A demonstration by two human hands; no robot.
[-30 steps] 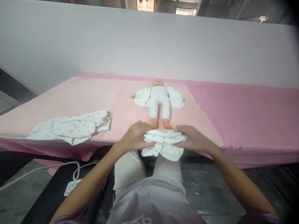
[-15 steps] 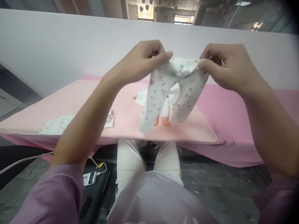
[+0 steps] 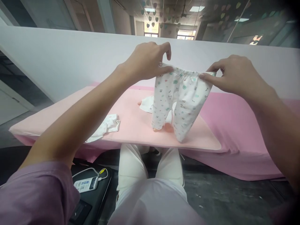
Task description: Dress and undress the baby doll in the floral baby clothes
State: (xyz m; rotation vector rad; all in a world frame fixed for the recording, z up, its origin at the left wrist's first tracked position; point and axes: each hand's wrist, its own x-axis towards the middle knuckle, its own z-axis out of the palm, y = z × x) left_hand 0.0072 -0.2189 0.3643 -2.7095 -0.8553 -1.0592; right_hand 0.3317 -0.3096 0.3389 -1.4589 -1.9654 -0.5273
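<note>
1. Our left grip (image 3: pixel 150 62), in the head view, has its thumb over the left end of the waistband of the small printed trousers (image 3: pixel 189 100); its index finger is lifted clear, the other fingers partly hidden.
2. Our right grip (image 3: pixel 236 75) is narrow, thumb and finger pinching the right end of that waistband.
3. The trousers hang below and between our two grips, waistband up, their long axis running down the legs, the cuffs lowest.
4. The relation that counts, we judge: the doll (image 3: pixel 168 127) lies beyond and below both grips, mostly hidden behind the trousers, feet toward us. Its visible hand and feet are nearer our left grip.
5. Below and left of our left grip, a folded garment (image 3: pixel 112 123) lies on the peach mat (image 3: pixel 133 134) covering part of the desk (image 3: pixel 243 125).
</note>
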